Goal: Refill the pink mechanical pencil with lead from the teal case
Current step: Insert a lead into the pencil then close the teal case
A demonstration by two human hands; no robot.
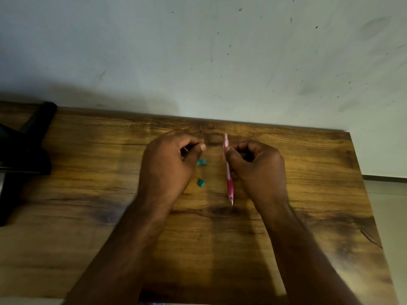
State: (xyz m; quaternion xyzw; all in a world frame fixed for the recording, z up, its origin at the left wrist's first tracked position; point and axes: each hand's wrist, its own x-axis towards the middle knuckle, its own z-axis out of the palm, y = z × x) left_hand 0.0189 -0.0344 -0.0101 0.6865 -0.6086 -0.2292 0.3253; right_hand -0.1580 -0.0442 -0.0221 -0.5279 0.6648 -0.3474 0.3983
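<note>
My right hand [257, 168] is shut on the pink mechanical pencil [228, 172]. The pencil stands nearly upright, its tip low above the wooden table [286, 216] and its top end pointing away from me. To the left of the pencil, my left hand [169, 166] has thumb and forefinger pinched together. A thin pale sliver shows inside that grip, too small to identify. A teal piece of the case [201, 162] peeks out beside the left thumb, the rest hidden under the hand. A second small teal piece [200, 182] lies on the table between my hands.
A black stand or tripod [26, 155] occupies the table's left end. The table's far edge meets a pale, marked wall [220, 62]. Its right edge [361, 183] runs beside a light floor.
</note>
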